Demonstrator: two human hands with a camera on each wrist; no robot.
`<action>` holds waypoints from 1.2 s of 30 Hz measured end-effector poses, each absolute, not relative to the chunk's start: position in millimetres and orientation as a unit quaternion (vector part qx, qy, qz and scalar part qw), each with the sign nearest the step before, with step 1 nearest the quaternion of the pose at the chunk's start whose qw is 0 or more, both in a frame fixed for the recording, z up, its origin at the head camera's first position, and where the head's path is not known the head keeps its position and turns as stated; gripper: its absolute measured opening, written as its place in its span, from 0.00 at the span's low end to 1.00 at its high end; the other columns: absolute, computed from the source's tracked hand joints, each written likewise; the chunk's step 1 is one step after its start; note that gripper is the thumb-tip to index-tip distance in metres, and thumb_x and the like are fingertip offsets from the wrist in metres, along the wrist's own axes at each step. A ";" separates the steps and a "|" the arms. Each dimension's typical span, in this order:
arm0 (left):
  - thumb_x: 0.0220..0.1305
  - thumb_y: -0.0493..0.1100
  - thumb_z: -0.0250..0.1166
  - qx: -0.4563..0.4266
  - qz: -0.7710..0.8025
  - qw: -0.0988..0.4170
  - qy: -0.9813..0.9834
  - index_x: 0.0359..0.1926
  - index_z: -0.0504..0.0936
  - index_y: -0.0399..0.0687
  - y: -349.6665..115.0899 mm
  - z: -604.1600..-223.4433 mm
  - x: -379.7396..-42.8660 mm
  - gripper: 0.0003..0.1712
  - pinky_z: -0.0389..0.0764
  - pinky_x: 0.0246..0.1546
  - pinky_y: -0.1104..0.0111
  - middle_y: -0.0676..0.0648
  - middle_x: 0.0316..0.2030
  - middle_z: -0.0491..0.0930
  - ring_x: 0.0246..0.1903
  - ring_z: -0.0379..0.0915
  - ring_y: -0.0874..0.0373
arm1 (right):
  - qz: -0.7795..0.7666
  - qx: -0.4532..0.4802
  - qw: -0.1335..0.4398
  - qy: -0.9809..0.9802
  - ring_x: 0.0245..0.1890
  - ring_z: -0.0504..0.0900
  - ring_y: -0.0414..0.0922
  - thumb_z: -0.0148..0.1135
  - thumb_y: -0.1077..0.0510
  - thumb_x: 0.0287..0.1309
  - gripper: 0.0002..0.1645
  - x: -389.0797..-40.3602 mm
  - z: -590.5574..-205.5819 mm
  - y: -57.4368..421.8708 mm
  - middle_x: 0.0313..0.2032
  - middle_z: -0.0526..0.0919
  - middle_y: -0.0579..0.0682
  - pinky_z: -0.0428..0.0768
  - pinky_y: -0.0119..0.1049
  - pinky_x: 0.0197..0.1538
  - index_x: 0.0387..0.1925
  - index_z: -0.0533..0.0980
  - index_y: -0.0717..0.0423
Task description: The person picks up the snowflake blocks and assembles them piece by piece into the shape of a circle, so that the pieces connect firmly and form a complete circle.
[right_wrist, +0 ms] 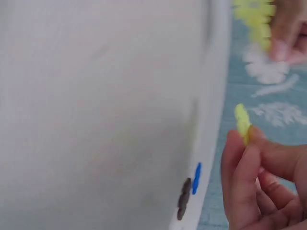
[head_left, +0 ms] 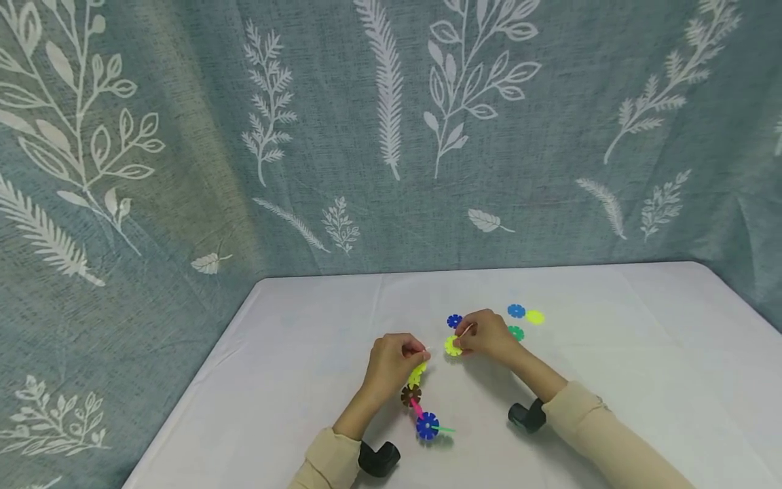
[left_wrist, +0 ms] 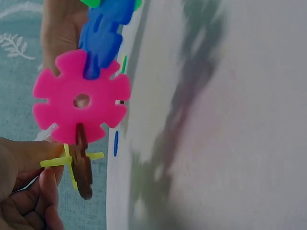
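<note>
White tabletop [head_left: 305, 353], linked discs [head_left: 411, 395] (notched)

Looks forward and down from the head, set well back, taking in the left hand [head_left: 392, 367], right hand [head_left: 491, 336], much of the table [head_left: 324, 326] and the curtain [head_left: 342, 122] behind. From the left wrist, faces across the table toward the curtain, turned sideways, very near the chain [left_wrist: 91, 117]; shares chain and left hand with the head view. From the right wrist, tips the opposite way, near the yellow disc [right_wrist: 242, 120]; shares both hands with the head view.
</note>
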State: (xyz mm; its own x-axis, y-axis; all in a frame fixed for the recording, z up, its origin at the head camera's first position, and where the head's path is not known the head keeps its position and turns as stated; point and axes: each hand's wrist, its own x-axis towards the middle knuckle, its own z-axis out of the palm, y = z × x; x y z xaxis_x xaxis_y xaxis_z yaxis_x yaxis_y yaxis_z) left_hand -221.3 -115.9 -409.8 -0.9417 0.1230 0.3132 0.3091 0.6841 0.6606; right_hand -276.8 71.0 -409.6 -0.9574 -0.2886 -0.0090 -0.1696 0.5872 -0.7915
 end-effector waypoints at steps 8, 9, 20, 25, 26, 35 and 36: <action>0.50 0.38 0.70 -0.125 -0.383 0.125 -0.907 0.23 0.83 0.43 -103.5 -407.1 -220.3 0.05 0.66 0.20 0.77 0.51 0.17 0.78 0.19 0.63 0.67 | -0.543 -0.058 0.128 0.828 0.24 0.82 0.40 0.63 0.64 0.51 0.10 -268.9 -398.6 80.8 0.28 0.84 0.54 0.82 0.38 0.36 0.35 0.76 0.68; 0.50 0.38 0.69 -0.126 -0.386 0.124 -0.905 0.23 0.83 0.43 -102.5 -406.4 -219.4 0.04 0.67 0.21 0.77 0.51 0.18 0.78 0.19 0.64 0.67 | -0.546 -0.056 0.127 0.826 0.25 0.82 0.40 0.63 0.64 0.52 0.10 -267.5 -398.2 80.4 0.29 0.84 0.54 0.82 0.38 0.36 0.35 0.76 0.68; 0.50 0.40 0.70 -0.139 -0.366 0.147 -0.908 0.23 0.83 0.45 -95.7 -405.1 -218.6 0.05 0.68 0.24 0.77 0.51 0.20 0.81 0.22 0.70 0.66 | -0.563 -0.067 0.118 0.815 0.25 0.83 0.41 0.62 0.65 0.52 0.10 -258.8 -395.3 84.6 0.29 0.84 0.55 0.82 0.38 0.36 0.35 0.76 0.69; 0.50 0.40 0.70 -0.161 -0.355 0.166 -0.906 0.23 0.83 0.45 -95.2 -405.5 -217.3 0.05 0.69 0.26 0.77 0.51 0.21 0.81 0.23 0.72 0.66 | -0.560 -0.082 0.129 0.814 0.23 0.82 0.40 0.62 0.65 0.52 0.09 -259.0 -396.0 85.1 0.27 0.84 0.54 0.82 0.38 0.35 0.34 0.77 0.69; 0.49 0.39 0.70 -0.168 -0.352 0.175 -0.904 0.23 0.83 0.45 -94.6 -405.7 -216.5 0.05 0.68 0.26 0.77 0.51 0.21 0.81 0.23 0.71 0.65 | -0.557 -0.083 0.130 0.816 0.22 0.81 0.39 0.62 0.66 0.52 0.08 -258.9 -395.7 85.1 0.27 0.83 0.53 0.82 0.38 0.35 0.33 0.77 0.69; 0.46 0.37 0.71 -0.188 -0.345 0.198 -0.898 0.21 0.82 0.43 -85.1 -412.2 -208.9 0.05 0.67 0.26 0.77 0.51 0.19 0.80 0.22 0.68 0.66 | -0.548 -0.103 0.132 0.820 0.21 0.78 0.37 0.63 0.68 0.50 0.06 -254.1 -398.6 84.8 0.24 0.82 0.53 0.81 0.35 0.31 0.30 0.78 0.70; 0.47 0.37 0.71 -0.188 -0.347 0.176 -0.902 0.21 0.82 0.43 -85.6 -411.9 -208.9 0.05 0.68 0.25 0.78 0.51 0.19 0.81 0.21 0.68 0.67 | -0.540 -0.116 0.130 0.823 0.21 0.78 0.37 0.63 0.68 0.50 0.06 -253.8 -400.7 85.4 0.25 0.82 0.53 0.81 0.35 0.31 0.30 0.78 0.70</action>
State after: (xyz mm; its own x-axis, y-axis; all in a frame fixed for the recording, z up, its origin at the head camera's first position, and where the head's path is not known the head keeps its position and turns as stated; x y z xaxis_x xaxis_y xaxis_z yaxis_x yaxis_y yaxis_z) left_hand -208.9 -85.6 -411.9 -0.8673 0.2172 0.4479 0.4614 0.6883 0.5597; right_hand -253.8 85.4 -400.7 -0.9390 -0.3323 -0.0892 -0.0504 0.3892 -0.9198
